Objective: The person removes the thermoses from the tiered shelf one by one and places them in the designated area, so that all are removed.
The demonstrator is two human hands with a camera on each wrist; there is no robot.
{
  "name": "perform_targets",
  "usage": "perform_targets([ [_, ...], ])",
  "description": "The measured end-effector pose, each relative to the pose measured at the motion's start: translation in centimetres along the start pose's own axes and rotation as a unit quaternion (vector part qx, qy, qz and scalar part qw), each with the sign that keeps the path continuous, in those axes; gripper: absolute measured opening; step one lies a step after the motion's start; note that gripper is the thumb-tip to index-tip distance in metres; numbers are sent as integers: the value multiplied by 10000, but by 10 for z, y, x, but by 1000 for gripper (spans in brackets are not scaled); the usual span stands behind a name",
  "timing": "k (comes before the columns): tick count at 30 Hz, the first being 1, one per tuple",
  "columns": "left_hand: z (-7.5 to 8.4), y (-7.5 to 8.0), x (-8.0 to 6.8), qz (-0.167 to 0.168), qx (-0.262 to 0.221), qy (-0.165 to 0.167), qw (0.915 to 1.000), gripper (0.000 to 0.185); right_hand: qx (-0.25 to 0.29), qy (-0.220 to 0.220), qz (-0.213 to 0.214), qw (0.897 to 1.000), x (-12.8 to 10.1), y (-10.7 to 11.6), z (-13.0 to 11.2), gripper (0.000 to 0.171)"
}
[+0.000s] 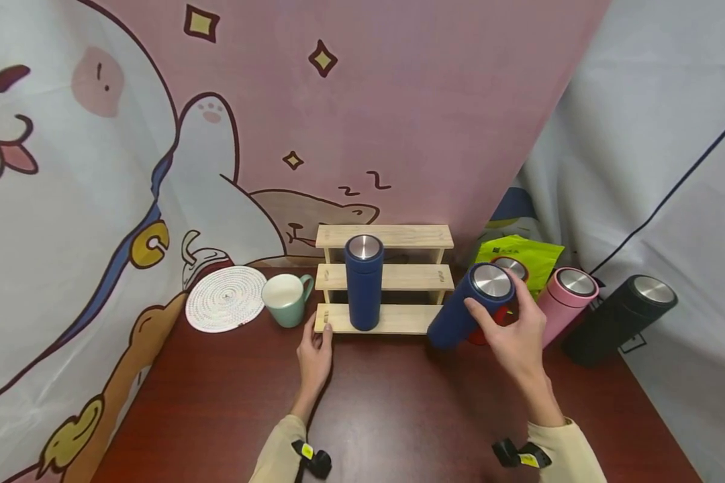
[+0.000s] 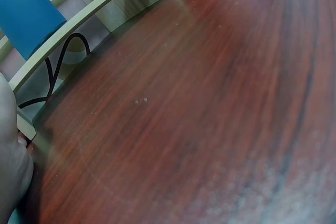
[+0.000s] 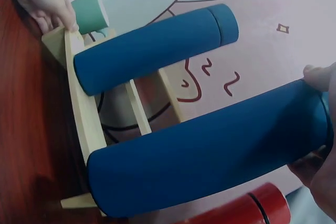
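- Pink backdrop [image 1: 459, 100] with three yellow stars [image 1: 323, 59] rises behind one reddish-brown tabletop [image 1: 374, 402]; one white cloth [image 1: 670, 100] hangs on the right.
- One wooden rack [image 1: 407, 318] with three tiers stands on the tabletop, against the backdrop side.
- Blue count, two: the standing bottle [image 1: 364, 288], upright on the lowest tier, left of its middle, and the held bottle [image 1: 459, 308], at the right end of that same tier. Whether the second one's base touches the wood, I cannot tell.
- Right hand [image 1: 519, 335]: its grip is curled about the upper part of the held bottle, thumb on one side and fingers on the other, just below the silver lid.
- Left hand [image 1: 316, 355]: its grip pinches the left end of the lowest tier, thumb on the board, fingers at the side.
- Other bottles, three: one red bottle [image 3: 257, 208], partly hidden behind the held one in the head view; one pink bottle [image 1: 562, 308]; one dark bottle [image 1: 616, 322], farthest right.
- One lime-yellow bag [image 1: 540, 261] stands behind the red and pink ones.
- Left of the rack: one green mug [image 1: 286, 308], then one round white mat [image 1: 226, 298].
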State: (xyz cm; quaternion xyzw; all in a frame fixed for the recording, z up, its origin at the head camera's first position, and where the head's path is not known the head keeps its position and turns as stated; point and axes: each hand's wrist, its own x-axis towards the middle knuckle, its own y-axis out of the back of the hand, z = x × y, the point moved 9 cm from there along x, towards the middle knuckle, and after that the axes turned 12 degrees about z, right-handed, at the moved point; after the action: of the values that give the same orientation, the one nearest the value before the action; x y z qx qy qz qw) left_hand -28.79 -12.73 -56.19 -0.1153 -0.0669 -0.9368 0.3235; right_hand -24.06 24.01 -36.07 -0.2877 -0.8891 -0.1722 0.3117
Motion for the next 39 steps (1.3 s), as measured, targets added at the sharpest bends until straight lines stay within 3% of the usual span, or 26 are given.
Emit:
perform_targets([
  [4,-22,-4,4,94,-13,27,10000,46,175,151,192,9995,-1,12,3,74],
  [9,-30,-4,5,21,-6,89,10000,45,107,96,366,9992,-6,29,13,73],
  [23,-33,-4,5,-29,48,105,9999,46,-816,-50,823,9932,-28,78,38,76],
  [39,-27,-3,3,-26,-49,71,10000,47,-1368,-155,1627,9770,-19,136,60,76],
])
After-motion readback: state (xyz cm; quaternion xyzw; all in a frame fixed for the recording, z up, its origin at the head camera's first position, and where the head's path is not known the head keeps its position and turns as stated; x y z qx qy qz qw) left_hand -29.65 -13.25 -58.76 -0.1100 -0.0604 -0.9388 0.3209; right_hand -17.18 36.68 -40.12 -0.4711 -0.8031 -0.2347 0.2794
